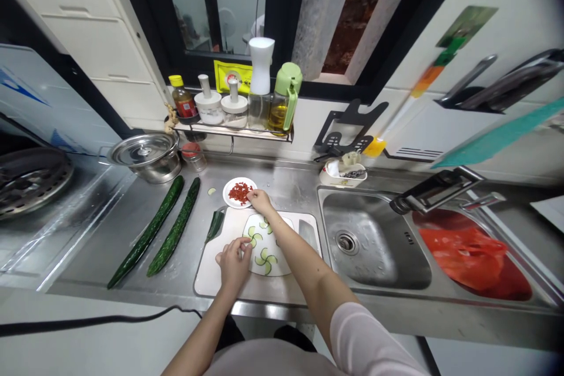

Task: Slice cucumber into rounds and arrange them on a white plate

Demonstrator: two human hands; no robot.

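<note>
My right hand (261,202) reaches to a small white dish (227,197) of dried goji berries (239,192). Its fingertips are pinched together at the right side of the berries, and whatever may be between them is hidden. Close to me, my left hand (234,261) hovers over the left edge of a white plate (259,269), thumb and fingers drawn together beside a cluster of cucumber slices (254,236). More curved slices (266,260) form a pinwheel on the plate, and my right forearm covers part of it. A light cutting board (209,282) lies beneath.
Two whole cucumbers (147,238) lie to the left, with a cut cucumber piece (214,226) by the board. A lidded steel pot (161,167) stands behind them. Bottles and jars fill a wall rack (264,134). On the right is a sink (374,241); a red bag (467,255) occupies the second basin.
</note>
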